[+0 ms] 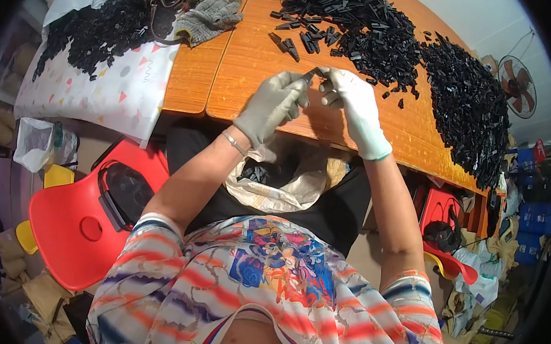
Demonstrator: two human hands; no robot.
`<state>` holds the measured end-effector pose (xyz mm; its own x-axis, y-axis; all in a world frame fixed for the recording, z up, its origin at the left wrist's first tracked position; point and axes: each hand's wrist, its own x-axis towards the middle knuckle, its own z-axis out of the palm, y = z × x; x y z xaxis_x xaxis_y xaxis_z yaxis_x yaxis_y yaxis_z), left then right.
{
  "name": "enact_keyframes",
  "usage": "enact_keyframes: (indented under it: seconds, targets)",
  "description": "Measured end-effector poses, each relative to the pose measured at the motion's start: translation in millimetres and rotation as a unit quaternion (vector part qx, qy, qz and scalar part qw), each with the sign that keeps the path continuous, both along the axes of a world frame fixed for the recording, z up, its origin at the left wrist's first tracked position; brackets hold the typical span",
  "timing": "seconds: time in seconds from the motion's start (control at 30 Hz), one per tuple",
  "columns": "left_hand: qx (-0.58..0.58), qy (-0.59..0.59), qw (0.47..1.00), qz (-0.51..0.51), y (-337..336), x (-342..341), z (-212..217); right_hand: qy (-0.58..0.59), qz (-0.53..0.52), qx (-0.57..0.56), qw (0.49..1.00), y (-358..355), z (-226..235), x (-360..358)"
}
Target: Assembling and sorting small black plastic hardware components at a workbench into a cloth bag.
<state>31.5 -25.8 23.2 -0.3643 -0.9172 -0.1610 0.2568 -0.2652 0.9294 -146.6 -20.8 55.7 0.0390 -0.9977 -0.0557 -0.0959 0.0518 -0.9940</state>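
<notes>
Both my hands wear pale work gloves and meet just over the near edge of the wooden table (243, 86). A small black plastic piece, shaped like a clip (310, 74), is pinched between thumb and fingers of my left hand (270, 104). My right hand (355, 107) has its fingers curled in a pinch at the upper end of the same piece. Fingers partly hide it. A few similar loose clips (289, 48) lie just beyond my hands, before a large heap of black clips (374, 38). Below, between my legs, an open white sack (274, 197) holds dark pieces.
More black pieces (469, 102) are heaped at the right. At the left, another black pile (100, 32) lies on a patterned sheet (128, 91), near a grey knitted glove (213, 17). Red chairs (64, 221) stand on both sides; a fan (516, 86) is at far right.
</notes>
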Motion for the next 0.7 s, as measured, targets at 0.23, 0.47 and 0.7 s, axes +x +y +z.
enact_keyframes:
  seconds: [0.23,0.47,0.7]
  targets:
    - [0.007,0.079,0.994,-0.075,7,-3,-11,-0.083,0.057,0.064,0.993,15,1,5]
    - [0.077,0.127,0.979,-0.140,34,2,-18,-0.027,0.073,0.088,0.993,29,-7,8]
    - [-0.359,-0.422,0.819,-0.152,69,49,-14,0.118,0.005,-0.070,0.990,-1,-25,-73]
